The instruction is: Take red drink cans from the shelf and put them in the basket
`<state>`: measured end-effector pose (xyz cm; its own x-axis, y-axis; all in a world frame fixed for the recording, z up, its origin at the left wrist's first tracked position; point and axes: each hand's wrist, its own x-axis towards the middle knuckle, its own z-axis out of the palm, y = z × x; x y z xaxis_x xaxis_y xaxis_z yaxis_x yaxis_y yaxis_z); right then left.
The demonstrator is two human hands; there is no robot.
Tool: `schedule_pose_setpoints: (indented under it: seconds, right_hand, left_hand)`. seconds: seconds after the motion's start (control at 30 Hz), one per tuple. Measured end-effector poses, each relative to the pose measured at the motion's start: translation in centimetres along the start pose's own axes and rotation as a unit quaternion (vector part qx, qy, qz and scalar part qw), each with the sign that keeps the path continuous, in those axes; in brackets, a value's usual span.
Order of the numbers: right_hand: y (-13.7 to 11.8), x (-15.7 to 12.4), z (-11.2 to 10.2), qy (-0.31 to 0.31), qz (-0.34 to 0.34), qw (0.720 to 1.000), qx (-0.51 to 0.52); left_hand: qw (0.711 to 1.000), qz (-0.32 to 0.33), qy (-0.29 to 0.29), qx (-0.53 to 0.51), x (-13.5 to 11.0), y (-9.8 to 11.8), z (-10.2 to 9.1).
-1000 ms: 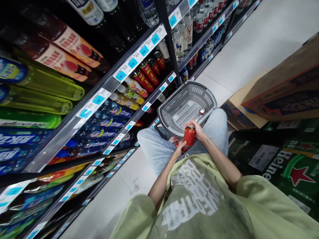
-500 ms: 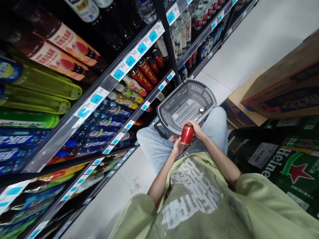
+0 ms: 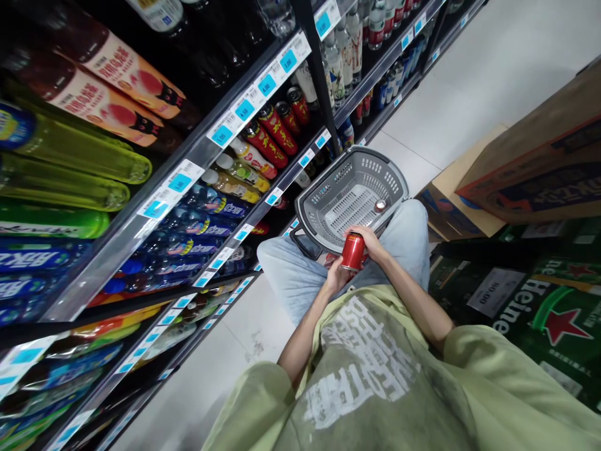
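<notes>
Left hand (image 3: 336, 276) and right hand (image 3: 367, 243) share one red can (image 3: 353, 252) in the head view, just right of the centre of the frame, the left cupped at its lower left side and the right curled around its upper right side. Some fingertips are hidden behind the can, so how firmly each one presses cannot be told. Its dark-rimmed end points toward the top of the frame, over the near edge of a grey basket (image 3: 351, 217). Inside, at the basket's right end, is a small round-topped container (image 3: 380, 206). Jeans (image 3: 287, 274) spread to either side below the basket, and drink shelves (image 3: 235, 127) fill the left of the frame. I judge the can's smooth side the main risk: if either hand loosened while turning it, it could slip into the lap or strike the basket rim and dent. A knee shifting might also nudge the basket, which seems close against the legs, and roll the container about.
</notes>
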<state>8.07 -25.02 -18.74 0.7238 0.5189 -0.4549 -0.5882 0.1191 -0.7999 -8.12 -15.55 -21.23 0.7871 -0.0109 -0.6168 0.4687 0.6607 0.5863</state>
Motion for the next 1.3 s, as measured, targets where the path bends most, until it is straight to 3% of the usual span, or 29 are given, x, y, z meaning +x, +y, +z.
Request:
schedule_pose_setpoints:
  seconds: [0.93,1.13,1.2,1.3]
  right_hand:
    - [-0.7,-0.5,-0.3,-0.033,-0.032,0.999,0.010]
    - [-0.9,-0.6,-0.2,-0.032,0.003,0.999,0.042]
    - [-0.9,-0.5,-0.1,-0.039,0.001,0.999,0.037]
    - [-0.5,-0.2,-0.1,-0.031,-0.005,0.999,0.006]
  left_hand:
    - [0.998,0.044,0.022,-0.028,0.4,-0.2,0.4]
    - [0.998,0.050,0.012,-0.034,0.4,-0.4,0.5]
    - [0.998,0.058,0.023,-0.011,0.4,-0.6,0.2]
    - [0.986,0.099,0.081,0.110,0.5,-0.7,-0.4]
